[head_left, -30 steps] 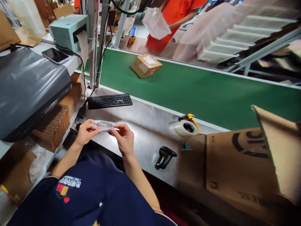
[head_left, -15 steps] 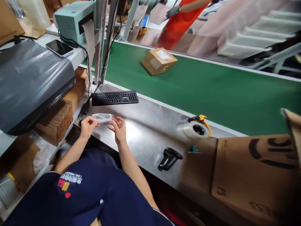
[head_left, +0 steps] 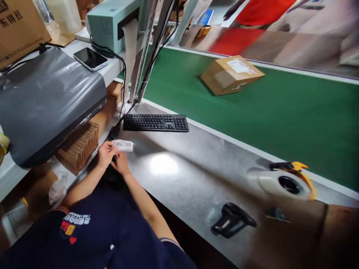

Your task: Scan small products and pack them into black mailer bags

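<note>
A small clear plastic packet [head_left: 123, 145] with a printed barcode label is pinched at its left end by my left hand [head_left: 106, 154], above the near-left edge of the metal table. Just below the packet, my right hand [head_left: 121, 163] is drawn in close to my left hand. Its fingers are curled beside a small dark spot, and what they hold, if anything, cannot be made out. Beyond both hands lies a black keyboard [head_left: 156, 123].
A green conveyor [head_left: 280, 108] carries a taped carton [head_left: 232, 74]. A black handheld scanner [head_left: 233, 220] and a tape dispenser [head_left: 288, 183] are on the metal table [head_left: 182, 168]. Left are a phone [head_left: 90, 59], a label printer [head_left: 112, 26], grey plastic bags [head_left: 50, 101] and flat cardboard [head_left: 81, 145]. A person in red stands beyond.
My right hand has left the packet's right end and moved left, beside my left hand, which keeps the packet. The view has turned left, so the large carton at the right is mostly out of sight.
</note>
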Action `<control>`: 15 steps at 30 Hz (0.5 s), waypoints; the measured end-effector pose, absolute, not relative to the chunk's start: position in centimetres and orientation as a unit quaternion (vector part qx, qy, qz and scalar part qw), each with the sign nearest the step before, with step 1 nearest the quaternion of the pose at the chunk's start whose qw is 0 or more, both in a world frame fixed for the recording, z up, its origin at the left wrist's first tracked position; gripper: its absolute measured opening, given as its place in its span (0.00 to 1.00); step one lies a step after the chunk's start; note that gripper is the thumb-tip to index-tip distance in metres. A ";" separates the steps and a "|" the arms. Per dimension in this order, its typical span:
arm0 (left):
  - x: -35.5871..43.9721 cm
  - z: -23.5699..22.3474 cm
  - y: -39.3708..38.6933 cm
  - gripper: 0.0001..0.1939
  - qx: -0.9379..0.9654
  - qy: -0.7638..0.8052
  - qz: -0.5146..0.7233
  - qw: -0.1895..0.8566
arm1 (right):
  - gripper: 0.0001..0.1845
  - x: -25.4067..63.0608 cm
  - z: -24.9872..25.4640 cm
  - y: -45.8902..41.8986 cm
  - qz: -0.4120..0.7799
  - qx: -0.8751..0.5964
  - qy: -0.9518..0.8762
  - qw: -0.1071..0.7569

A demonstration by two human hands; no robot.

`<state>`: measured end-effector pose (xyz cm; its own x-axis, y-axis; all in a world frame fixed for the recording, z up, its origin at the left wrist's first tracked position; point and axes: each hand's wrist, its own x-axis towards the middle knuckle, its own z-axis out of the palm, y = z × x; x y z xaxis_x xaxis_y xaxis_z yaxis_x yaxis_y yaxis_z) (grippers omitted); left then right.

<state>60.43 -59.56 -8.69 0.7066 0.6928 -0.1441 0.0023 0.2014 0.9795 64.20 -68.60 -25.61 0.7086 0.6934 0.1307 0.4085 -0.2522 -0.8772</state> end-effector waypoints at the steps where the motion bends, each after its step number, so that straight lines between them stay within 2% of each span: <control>1: 60.4 -8.7 -59.3 0.23 0.588 0.296 0.243 0.713 | 0.29 64.3 -26.2 -67.9 0.140 -0.777 -0.377 0.484; 7: 60.5 -9.7 -58.6 0.28 0.597 0.304 0.257 0.697 | 0.30 64.3 -29.2 -67.2 0.102 -0.790 -0.438 0.417; 10: 60.6 -9.7 -58.9 0.27 0.610 0.306 0.252 0.686 | 0.31 64.3 -29.9 -67.3 0.086 -0.796 -0.446 0.401; 15: 61.1 -8.5 -59.6 0.24 0.598 0.305 0.262 0.693 | 0.27 64.7 -29.9 -67.1 0.071 -0.785 -0.466 0.402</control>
